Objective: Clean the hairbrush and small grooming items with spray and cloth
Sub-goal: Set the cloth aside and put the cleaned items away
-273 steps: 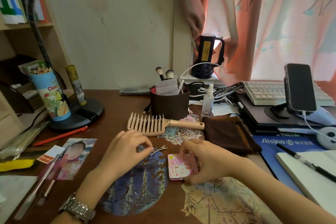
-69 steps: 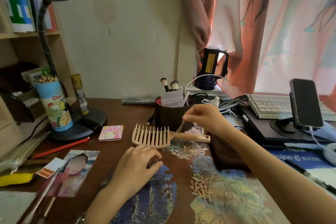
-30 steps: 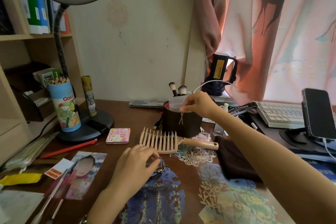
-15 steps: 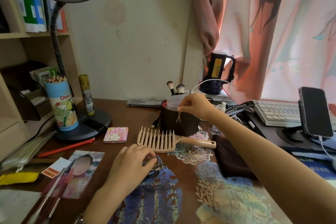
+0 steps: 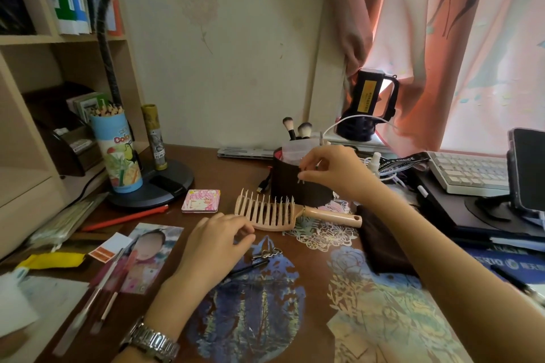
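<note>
My right hand [image 5: 333,174] pinching a small hairpin [image 5: 301,180] over the dark holder [image 5: 290,188], left hand [image 5: 216,244] loosely curled on the counter [image 5: 224,174], fingers [image 5: 243,228] just before the hairbrush [image 5: 280,212], clips [image 5: 265,253] beside them.

- The hairbrush [image 5: 283,212] lies on the table [image 5: 224,168], just before the brush cup [image 5: 292,186]
- The small mirror case [image 5: 201,201] lies left of the hairbrush
- The hair clips [image 5: 265,253] lie before the hairbrush
- The folded cloth [image 5: 380,244] lies to its right

2 bare forearms; a silver link-band wristwatch [image 5: 153,343] (metal) circles the left wrist.
</note>
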